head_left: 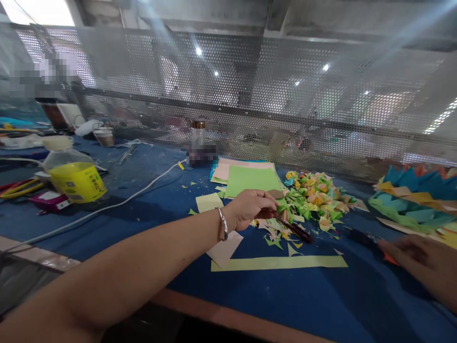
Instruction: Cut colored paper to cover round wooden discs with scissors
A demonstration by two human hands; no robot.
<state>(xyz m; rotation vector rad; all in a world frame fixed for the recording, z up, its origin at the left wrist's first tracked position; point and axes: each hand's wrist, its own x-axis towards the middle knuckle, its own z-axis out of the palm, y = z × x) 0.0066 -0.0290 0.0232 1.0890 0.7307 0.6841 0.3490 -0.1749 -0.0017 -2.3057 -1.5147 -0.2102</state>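
My left hand (252, 209), with a silver bangle at the wrist, reaches across to the edge of a heap of small folded paper flowers (317, 195). Its fingers are pinched together at a green folded paper piece (283, 209). Just below lie dark red-handled scissors (300, 232) among paper offcuts (276, 233). At the right edge, my right hand (423, 259) is blurred and closed around a black glue gun (367, 239) with an orange part under the fingers. The glue gun's thin nozzle points left, towards the heap; its far end is hidden by the hand.
Green and pink paper sheets (252, 181) lie behind my left hand, and a pale strip (278, 263) lies in front. A layered paper piece (414, 200) stands right. A yellow-labelled bottle (76, 178), white cable (132, 196) and glass flask (197, 136) are farther left. Perforated metal screens the back.
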